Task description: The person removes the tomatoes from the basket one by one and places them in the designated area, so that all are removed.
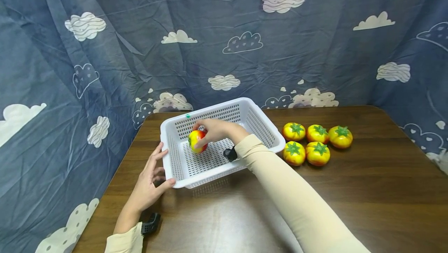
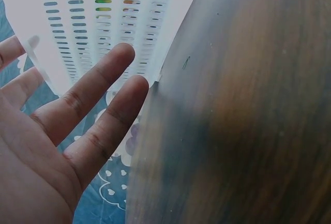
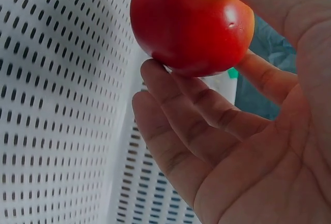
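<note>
A white perforated plastic basket [image 1: 217, 108] stands on the wooden table. My right hand [image 1: 218, 129] reaches over its front rim and holds a shiny red-and-yellow toy tomato [image 1: 197, 144] inside, toward the left end. In the right wrist view, the thumb lies on the upper side of the tomato [image 3: 189, 25] and fingertips touch it from below. My left hand [image 1: 148, 189] is at the basket's left end, with spread fingers and thumb touching the rim. The left wrist view shows two fairly straight fingers [image 2: 111, 118] in front of the slotted wall [image 2: 88, 27].
Several yellow-red toy tomatoes [image 1: 317, 154] with green leafy tops sit close together on the table [image 1: 367, 191], just right of the basket. A dark blue curtain [image 1: 210, 8] with cloud prints hangs behind and along the sides. Black devices [image 1: 151, 223] are worn on both wrists.
</note>
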`<state>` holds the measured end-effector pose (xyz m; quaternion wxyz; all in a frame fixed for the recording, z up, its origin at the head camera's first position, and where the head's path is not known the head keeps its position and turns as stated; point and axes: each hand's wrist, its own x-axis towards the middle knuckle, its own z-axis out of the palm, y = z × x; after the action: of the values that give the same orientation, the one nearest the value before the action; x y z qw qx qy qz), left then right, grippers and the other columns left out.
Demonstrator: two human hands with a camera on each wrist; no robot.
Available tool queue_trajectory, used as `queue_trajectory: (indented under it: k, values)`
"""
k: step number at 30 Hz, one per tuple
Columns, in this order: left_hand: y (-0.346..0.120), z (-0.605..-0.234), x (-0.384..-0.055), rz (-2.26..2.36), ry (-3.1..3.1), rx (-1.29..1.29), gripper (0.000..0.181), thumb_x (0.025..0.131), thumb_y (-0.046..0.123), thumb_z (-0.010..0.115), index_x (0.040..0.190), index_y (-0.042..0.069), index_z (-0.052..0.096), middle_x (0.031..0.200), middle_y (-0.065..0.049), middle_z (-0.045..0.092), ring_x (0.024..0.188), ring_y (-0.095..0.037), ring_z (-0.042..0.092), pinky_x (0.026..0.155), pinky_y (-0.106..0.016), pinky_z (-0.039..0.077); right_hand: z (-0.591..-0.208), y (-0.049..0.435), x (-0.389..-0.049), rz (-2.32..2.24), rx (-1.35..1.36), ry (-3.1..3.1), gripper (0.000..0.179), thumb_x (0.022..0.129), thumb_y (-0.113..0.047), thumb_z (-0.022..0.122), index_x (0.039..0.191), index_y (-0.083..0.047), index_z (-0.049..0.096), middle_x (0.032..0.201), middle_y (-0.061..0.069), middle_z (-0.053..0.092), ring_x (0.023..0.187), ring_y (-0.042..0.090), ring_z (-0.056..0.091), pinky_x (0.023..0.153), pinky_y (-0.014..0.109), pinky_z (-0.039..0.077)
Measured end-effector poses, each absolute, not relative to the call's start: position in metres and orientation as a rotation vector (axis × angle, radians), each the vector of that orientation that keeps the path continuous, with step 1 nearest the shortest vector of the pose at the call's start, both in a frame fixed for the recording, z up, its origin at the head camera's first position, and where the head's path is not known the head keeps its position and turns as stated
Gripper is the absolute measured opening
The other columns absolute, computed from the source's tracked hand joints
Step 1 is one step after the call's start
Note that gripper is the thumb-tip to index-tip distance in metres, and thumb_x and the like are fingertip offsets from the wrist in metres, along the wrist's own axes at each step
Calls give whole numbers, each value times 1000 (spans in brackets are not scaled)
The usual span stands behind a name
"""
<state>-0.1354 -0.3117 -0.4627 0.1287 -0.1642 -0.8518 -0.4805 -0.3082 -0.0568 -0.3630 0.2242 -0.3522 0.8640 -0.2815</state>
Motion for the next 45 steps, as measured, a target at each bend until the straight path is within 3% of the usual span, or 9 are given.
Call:
queue_trajectory:
  k: [4,13,24,29,38,45]
  values:
    - [-312,-463,-135,-1397,-2473,-480,85,87,10,82,162,11,41,181,-9,19,104,-20,75,80,-30,63,-360,-47,-309,-806,-969,2380,65,87,-32,90,141,-13,60,118,11,72,107,21,66,93,28,53]
    - [-312,-463,-134,-1402,-2471,-473,84,87,8,81,161,10,42,180,-10,20,104,-16,74,80,-29,62,-353,-26,-310,-804,-985,2392,65,88,-34,89,140,-14,56,131,14,69,121,26,64,101,35,54]
    - [-312,-463,-134,-1405,-2471,-467,84,87,8,82,161,11,42,180,-10,20,103,-15,74,80,-28,62,-344,-5,-301,-829,-1072,2371,61,87,-26,90,134,-10,56,123,17,71,116,29,64,95,32,54]
    - [-312,-464,-134,-1403,-2470,-467,84,87,9,81,161,12,42,180,-9,20,104,-13,73,80,-28,62,-342,3,-298,-856,-1070,2351,60,87,-24,90,134,-10,54,127,18,67,107,27,71,96,33,58]
    - [-311,-465,-134,-1396,-2468,-472,85,88,10,81,162,14,42,180,-8,20,105,-9,73,80,-27,62,-338,21,-291,-915,-1065,2330,63,88,-25,90,136,-10,53,132,20,64,104,27,75,97,35,61]
    - [-310,-464,-134,-1386,-2464,-477,84,88,10,81,162,12,42,180,-9,20,105,-10,73,80,-28,62,-337,37,-288,-927,-1066,2331,72,91,-27,88,151,-12,52,141,19,62,107,29,75,98,37,60]
